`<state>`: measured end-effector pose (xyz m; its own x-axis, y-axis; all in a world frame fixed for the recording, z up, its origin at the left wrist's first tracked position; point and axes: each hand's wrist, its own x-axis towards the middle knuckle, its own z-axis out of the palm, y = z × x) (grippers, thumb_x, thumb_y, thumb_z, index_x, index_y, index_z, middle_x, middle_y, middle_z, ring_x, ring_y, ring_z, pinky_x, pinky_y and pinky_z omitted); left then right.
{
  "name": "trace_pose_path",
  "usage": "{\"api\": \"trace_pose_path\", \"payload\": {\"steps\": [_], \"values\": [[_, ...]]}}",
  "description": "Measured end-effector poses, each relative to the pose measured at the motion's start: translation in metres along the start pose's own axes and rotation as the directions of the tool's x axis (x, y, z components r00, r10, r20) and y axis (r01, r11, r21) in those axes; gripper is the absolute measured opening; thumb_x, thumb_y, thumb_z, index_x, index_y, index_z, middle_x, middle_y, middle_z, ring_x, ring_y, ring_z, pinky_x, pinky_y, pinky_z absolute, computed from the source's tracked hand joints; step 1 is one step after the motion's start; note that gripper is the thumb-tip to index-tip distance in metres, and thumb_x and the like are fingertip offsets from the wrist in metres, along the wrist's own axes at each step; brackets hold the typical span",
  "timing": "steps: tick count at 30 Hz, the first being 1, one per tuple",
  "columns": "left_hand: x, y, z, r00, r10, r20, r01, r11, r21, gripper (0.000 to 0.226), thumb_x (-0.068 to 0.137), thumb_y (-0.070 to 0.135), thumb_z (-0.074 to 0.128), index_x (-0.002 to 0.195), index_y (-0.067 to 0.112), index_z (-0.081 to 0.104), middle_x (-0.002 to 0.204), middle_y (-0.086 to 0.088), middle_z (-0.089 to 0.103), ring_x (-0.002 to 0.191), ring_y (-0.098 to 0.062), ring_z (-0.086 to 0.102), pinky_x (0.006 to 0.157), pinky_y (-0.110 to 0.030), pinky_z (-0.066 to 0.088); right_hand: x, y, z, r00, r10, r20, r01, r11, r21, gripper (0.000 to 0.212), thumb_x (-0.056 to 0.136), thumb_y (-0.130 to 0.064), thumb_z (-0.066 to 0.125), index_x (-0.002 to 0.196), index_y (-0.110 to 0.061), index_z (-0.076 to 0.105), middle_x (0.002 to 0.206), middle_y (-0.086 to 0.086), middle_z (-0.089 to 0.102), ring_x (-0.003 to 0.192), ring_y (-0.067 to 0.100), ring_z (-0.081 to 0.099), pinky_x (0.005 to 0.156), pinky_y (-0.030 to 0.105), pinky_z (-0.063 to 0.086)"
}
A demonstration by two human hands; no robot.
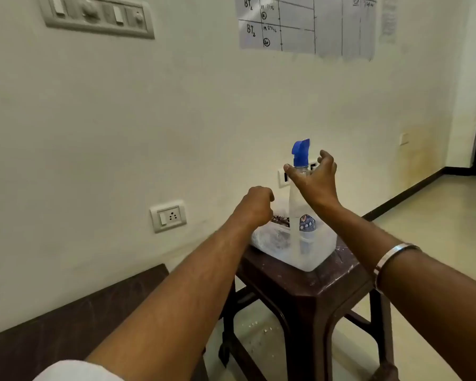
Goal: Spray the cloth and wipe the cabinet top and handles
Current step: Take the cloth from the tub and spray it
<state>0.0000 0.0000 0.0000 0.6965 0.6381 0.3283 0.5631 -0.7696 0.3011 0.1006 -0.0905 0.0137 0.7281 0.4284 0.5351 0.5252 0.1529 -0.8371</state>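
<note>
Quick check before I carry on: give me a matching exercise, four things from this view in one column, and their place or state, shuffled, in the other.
Things:
1. clear spray bottle with a blue nozzle
2. translucent plastic tub
3. right hand
4. left hand

Places or states:
A. fingers spread around the bottle's neck, not yet closed
B. stands upright inside the tub
C. curled over the tub's left side
D. sits on the dark brown plastic stool

Pairs: 1-B, 2-D, 3-A, 4-C

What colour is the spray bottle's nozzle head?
Blue, on a clear spray bottle; seen in the head view.
</note>
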Motion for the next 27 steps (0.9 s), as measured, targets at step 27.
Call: {"api": "trace_pose_path", "payload": {"steps": [27], "values": [[0.105, -0.008, 0.074, 0.689, -0.335, 0.642, 0.158, 0.935, 0.318, 0.041, 0.1, 0.013, 0.044, 0.137, -0.005, 0.044, 0.143, -0.018, 0.047, 0.124, -0.028, 0.051, 0.107, -0.038, 0.041, 0.032, 0.02, 0.006, 0.982, 0.014, 0.191, -0.027, 0.997, 0.068, 0.023, 0.087, -0.021, 0.06, 0.104, -0.012, 0.048, 0.077, -0.002, 0.047, 0.065, 0.009, 0.044, 0.062, 0.021, 0.041]]}}
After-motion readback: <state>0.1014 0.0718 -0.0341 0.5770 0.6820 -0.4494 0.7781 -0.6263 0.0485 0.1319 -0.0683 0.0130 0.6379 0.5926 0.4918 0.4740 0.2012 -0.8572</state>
